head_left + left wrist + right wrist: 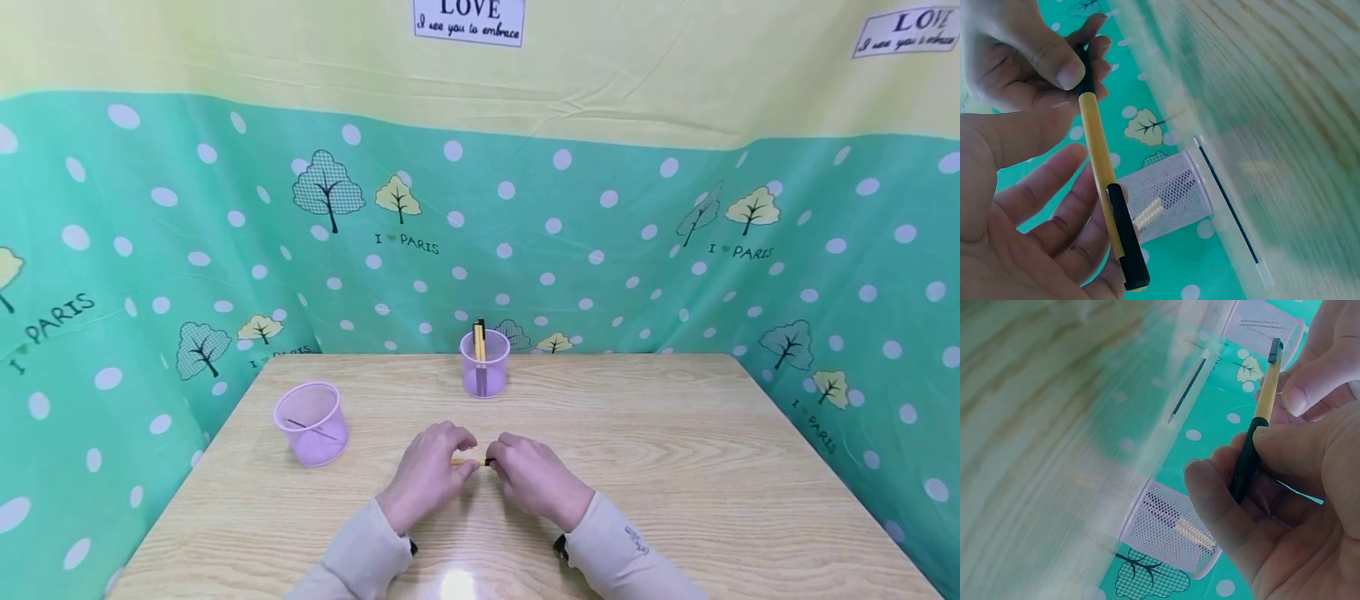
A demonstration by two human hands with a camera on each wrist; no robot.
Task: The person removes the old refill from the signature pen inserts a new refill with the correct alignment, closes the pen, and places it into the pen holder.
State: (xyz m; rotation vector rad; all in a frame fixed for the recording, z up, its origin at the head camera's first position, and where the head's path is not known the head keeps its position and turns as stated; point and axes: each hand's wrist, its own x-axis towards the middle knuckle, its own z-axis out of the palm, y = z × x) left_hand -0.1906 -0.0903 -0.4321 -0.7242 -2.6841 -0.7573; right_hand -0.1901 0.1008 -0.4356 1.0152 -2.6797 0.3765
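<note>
A click pen (467,462) with a yellow barrel, black clip and black grip section lies between the two hands over the table's near middle. My right hand (536,479) pinches the black grip section with thumb and fingers, which hide the tip. Around the yellow barrel, my left hand (431,471) is loosely spread. Its thumb and index finger stand apart, and in the left wrist view its relaxed fingers sit behind the barrel. A dark ink refill (1232,206) with a clear end lies on the table beyond the hands, seen only in the wrist views.
At the back middle of the wooden table (675,467) stands a purple mesh cup (495,383) holding yellow-and-black pens. Another purple mesh cup (318,446), at the left, has thin dark refills in it. A green and yellow patterned cloth (525,250) hangs behind.
</note>
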